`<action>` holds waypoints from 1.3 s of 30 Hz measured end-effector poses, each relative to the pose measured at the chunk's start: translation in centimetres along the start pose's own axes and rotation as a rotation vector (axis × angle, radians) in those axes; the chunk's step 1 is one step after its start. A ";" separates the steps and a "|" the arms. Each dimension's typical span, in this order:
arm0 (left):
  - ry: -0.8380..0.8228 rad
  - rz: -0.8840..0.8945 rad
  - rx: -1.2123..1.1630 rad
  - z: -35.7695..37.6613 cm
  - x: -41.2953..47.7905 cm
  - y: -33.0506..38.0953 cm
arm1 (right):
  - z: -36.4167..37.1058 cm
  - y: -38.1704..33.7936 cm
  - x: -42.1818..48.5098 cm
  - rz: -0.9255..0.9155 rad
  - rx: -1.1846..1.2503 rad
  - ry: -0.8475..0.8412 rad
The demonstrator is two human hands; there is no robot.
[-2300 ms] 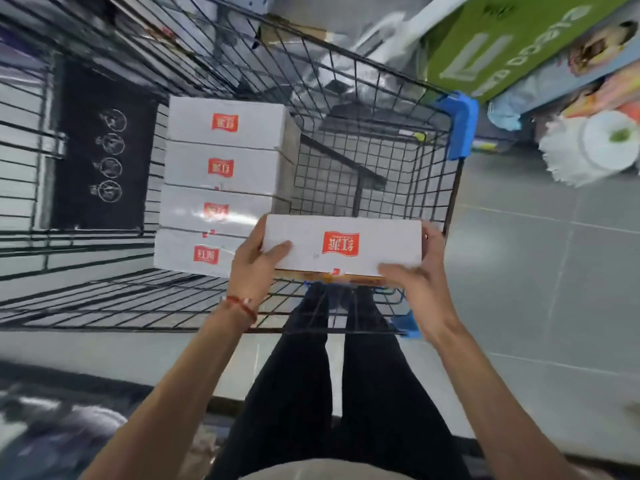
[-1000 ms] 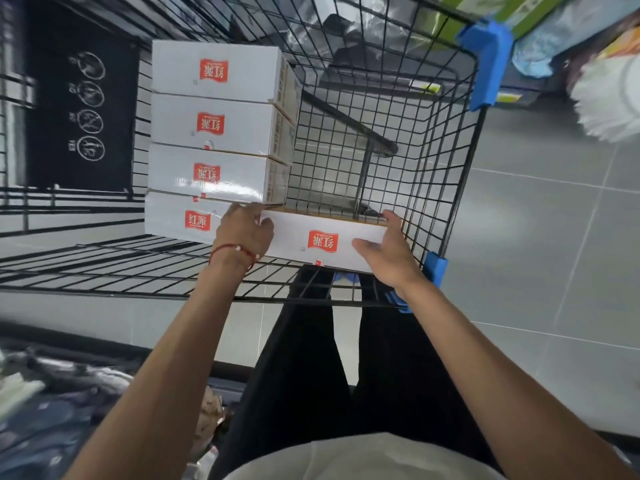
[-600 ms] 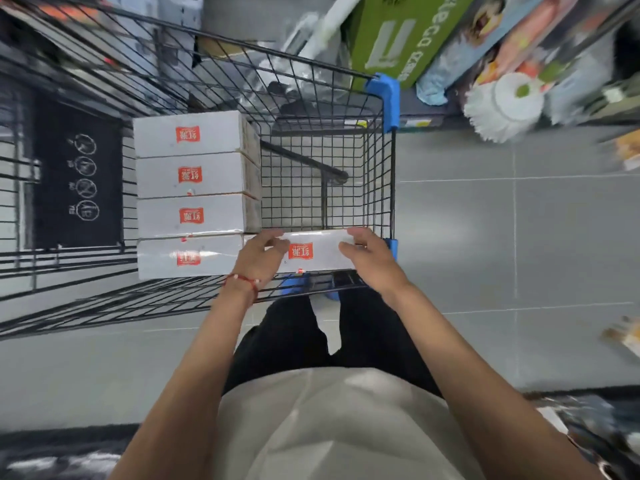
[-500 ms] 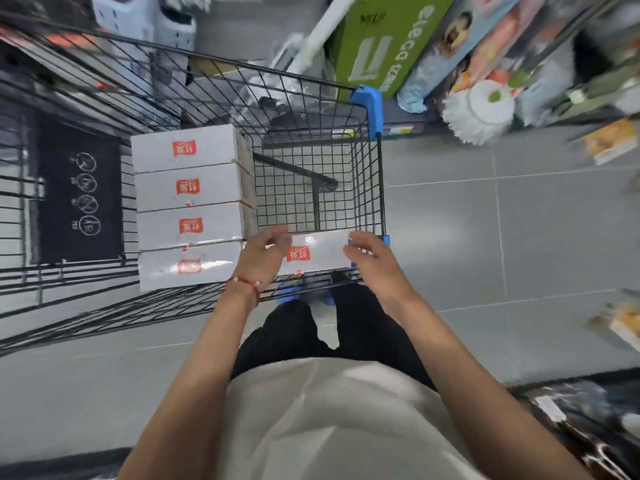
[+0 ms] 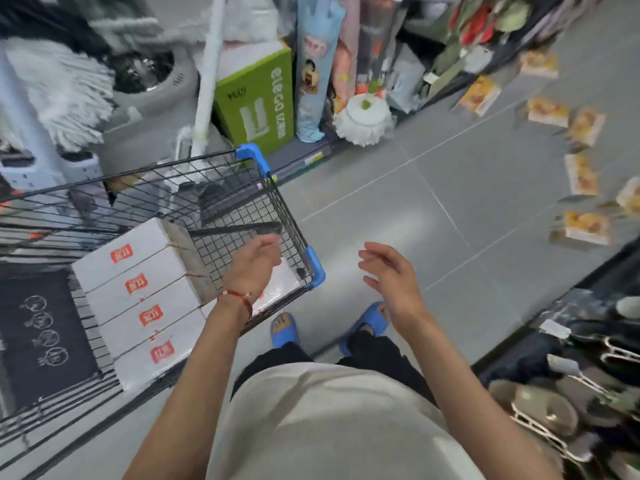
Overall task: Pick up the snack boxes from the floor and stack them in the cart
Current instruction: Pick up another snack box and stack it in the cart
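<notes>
Grey tiled floor (image 5: 433, 209) fills the aisle, and 1 black wire cart (image 5: 313, 266) with blue corner guards stands at the person's left. Beyond it, 1 green carton (image 5: 256, 102) leans against the shelf goods, with 1 white mop head (image 5: 363, 121) just beside it.

Inside the cart, count them: 4 white snack boxes (image 5: 138, 285) with red labels, packed side by side in a row against the near-left wall. And there's a 5th box (image 5: 282, 282), lying low in the cart's near-right corner, partly hidden under the left wrist.

Out on the floor at the right, 7 orange-printed boxes (image 5: 587, 227) lie scattered, well apart from the cart, all blurred.

Down below, 2 blue slippers (image 5: 284, 330).

Now the hands, 2 of them, both empty! The left hand (image 5: 254, 265) hovers over the cart above that 5th box, fingers (image 5: 266, 242) loosely spread, gripping nothing. The right hand (image 5: 391, 275) hangs outside the cart over bare floor, fingers (image 5: 375, 251) fanned wide, touching nothing.
</notes>
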State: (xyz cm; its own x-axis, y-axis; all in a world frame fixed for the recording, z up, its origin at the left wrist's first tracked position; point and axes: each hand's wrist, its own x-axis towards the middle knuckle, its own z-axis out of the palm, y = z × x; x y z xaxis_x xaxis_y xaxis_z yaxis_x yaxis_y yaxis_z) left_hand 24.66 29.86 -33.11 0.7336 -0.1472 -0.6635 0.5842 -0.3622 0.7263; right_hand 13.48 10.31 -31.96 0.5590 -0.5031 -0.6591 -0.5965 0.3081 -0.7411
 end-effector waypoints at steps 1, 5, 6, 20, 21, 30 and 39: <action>-0.020 0.020 0.012 1.4 0.0 0.9 | -1.3 -0.1 0.1 0.010 0.030 0.017; -0.070 0.037 0.075 7.7 0.2 3.9 | -6.9 -0.4 1.0 0.018 0.131 0.052; -0.080 0.035 0.081 9.7 0.1 4.8 | -8.5 -0.6 1.3 0.018 0.157 0.060; -0.330 0.144 0.252 41.8 -3.3 13.6 | -34.8 -3.2 7.0 0.009 0.400 0.272; -0.358 0.153 0.272 43.7 -3.3 14.1 | -36.5 -3.4 7.5 0.010 0.427 0.295; -0.612 0.191 0.435 62.3 0.9 21.2 | -50.1 -6.9 15.3 0.032 0.602 0.528; -0.778 0.216 0.572 80.6 6.4 32.4 | -61.3 -13.5 23.7 0.067 0.727 0.712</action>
State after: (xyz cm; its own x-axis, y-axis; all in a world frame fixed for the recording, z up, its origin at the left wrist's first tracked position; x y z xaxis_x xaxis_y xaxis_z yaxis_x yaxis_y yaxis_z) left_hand 20.33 -56.97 -28.31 0.2525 -0.7523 -0.6085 0.0585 -0.6159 0.7857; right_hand -0.52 -55.31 -29.74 -0.0769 -0.7574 -0.6485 0.0130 0.6496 -0.7602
